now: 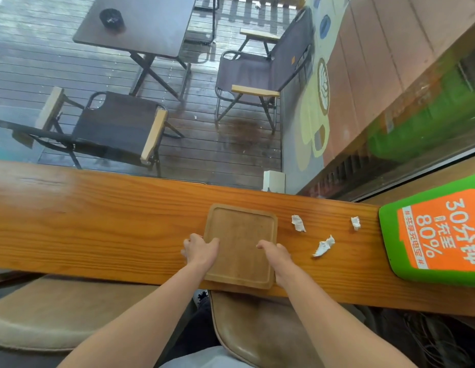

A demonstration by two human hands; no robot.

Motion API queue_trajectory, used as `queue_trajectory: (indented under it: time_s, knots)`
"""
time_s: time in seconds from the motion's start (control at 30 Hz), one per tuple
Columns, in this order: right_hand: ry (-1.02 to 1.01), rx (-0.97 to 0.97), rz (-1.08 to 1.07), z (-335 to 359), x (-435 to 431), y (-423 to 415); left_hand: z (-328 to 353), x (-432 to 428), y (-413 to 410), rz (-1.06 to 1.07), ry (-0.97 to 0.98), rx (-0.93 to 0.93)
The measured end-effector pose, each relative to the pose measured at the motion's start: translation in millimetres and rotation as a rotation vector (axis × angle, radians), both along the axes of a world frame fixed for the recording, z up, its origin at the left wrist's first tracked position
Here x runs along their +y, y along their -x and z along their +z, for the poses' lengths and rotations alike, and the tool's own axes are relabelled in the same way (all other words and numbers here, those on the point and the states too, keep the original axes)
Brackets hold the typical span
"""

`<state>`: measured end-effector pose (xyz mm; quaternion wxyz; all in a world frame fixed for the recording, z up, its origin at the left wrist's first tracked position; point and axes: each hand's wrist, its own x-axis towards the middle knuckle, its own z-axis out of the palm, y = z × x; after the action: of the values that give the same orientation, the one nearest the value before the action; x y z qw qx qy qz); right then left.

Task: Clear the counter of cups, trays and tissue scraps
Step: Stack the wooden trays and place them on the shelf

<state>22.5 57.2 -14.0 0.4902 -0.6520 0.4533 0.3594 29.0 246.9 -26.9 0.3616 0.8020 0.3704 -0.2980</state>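
- The wooden tabletop [98, 219] runs as a long plank across the middle of the frame, in front of a window; no cups show on it.
- A green and orange sign [438, 229] lies flat at the right end of the plank, well apart from the hands.
- The wooden tray [241, 235] sits at centre frame, empty, its near edge jutting slightly past the plank's front edge.
- The left hand [200, 251] grips the tray's left rim, thumb lying on the tray face, fingers [189, 239] wrapped around the outside edge.
- The right hand [274, 254] holds the right rim, thumb on top; whether its other fingers curl under the rim I cannot tell.
- Judged step: lifting the tray off. It should come up level, both sides together, raised clear of the plank rather than dragged.
- Three tissue scraps lie to the right of the tray: one [298, 223] just beside its upper right corner, one [324, 246] lower, one [355, 223] near the sign.
- Dropping the scraps into the tray before carrying it would probably save a second trip; they are light and could blow off if the tray tilts.
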Motion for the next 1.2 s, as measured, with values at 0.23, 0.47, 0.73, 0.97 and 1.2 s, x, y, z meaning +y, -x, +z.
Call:
queue_trajectory:
  time_s: [0.23,0.47,0.73,0.97,1.2]
  knots:
    - [-0.030,-0.002,0.020,3.8,0.2,1.4,-1.7,7.9,2.2,0.060,0.049,-0.038]
    - [-0.063,0.008,0.046,5.1,-8.6,5.2,0.9,24.2,-2.0,0.080,0.112,-0.031]
    - [-0.078,0.035,-0.091,-1.5,0.4,6.9,-2.8,16.9,-4.6,0.069,0.117,0.023]
    - [-0.113,0.042,-0.196,-5.1,0.2,5.6,-5.3,15.2,-6.8,0.120,0.162,0.072]
    - [-0.010,-0.001,-0.169,-16.7,1.1,7.0,-14.0,22.0,-5.5,0.435,0.244,0.039]
